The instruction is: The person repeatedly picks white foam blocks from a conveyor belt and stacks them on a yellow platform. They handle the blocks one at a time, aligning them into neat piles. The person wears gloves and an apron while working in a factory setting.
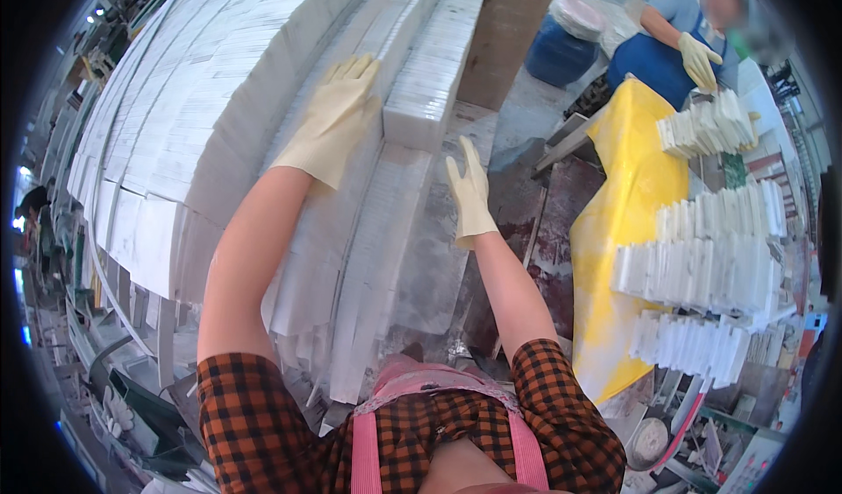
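Note:
My left hand [335,119], in a cream rubber glove, lies with fingers stretched flat over the long rows of white stone tiles [360,34]. Nothing shows in its grasp. My right hand [471,189], gloved alike, is held with thumb and fingers apart, just right of a raised row of tiles [425,86]. It appears to hold nothing. Between both hands runs a lower row of thin white tiles [373,231], set on edge and pressed side by side. A taller, wide stack of white tiles [210,64] rises on my left.
To the right, a yellow sheet [627,222] drapes a bench, with upright bunches of white tiles [702,248] beside it. A co-worker's gloved hand [700,60] is above another bunch [710,124] at the far right. A blue drum [563,51] stands behind a brown board [500,34].

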Tool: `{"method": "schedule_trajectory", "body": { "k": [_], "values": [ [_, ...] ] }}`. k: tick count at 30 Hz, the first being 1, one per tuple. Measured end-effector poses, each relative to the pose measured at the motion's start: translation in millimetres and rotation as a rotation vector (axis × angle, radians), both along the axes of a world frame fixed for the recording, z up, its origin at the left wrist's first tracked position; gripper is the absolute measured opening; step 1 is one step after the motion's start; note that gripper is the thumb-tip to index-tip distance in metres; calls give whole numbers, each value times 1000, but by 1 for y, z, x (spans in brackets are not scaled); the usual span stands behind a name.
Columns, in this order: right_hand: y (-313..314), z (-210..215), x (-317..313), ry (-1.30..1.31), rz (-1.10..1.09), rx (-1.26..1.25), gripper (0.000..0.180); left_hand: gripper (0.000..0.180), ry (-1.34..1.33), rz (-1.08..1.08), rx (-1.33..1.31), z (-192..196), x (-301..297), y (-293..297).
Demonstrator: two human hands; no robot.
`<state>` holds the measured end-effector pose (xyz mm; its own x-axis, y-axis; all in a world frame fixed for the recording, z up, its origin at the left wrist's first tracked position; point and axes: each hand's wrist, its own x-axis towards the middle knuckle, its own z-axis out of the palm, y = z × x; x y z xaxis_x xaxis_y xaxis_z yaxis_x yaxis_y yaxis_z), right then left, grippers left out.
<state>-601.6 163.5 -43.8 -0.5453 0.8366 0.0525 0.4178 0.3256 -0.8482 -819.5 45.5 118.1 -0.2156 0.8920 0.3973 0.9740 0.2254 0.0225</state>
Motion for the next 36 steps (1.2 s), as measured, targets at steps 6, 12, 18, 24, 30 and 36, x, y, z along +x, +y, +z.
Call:
{"method": "schedule_trajectory", "body": {
  "k": [6,12,18,24,30,36],
  "values": [
    [48,61,-39,-148,270,812,74,60,9,23,23,-3,0,0],
    [54,81,-77,-275,415,863,74,59,-43,10,47,-1,0,-1],
    [49,84,-77,-206,372,945,74,58,-35,12,76,3,3,-3],
    [44,81,-76,-285,350,919,75,57,-81,-5,72,4,5,-4],
    [48,81,-80,-275,277,1059,74,53,-89,-17,97,-8,-4,1],
    [2,116,-41,-111,159,984,40,55,-217,-121,32,-14,-4,-16]
  ]
}}
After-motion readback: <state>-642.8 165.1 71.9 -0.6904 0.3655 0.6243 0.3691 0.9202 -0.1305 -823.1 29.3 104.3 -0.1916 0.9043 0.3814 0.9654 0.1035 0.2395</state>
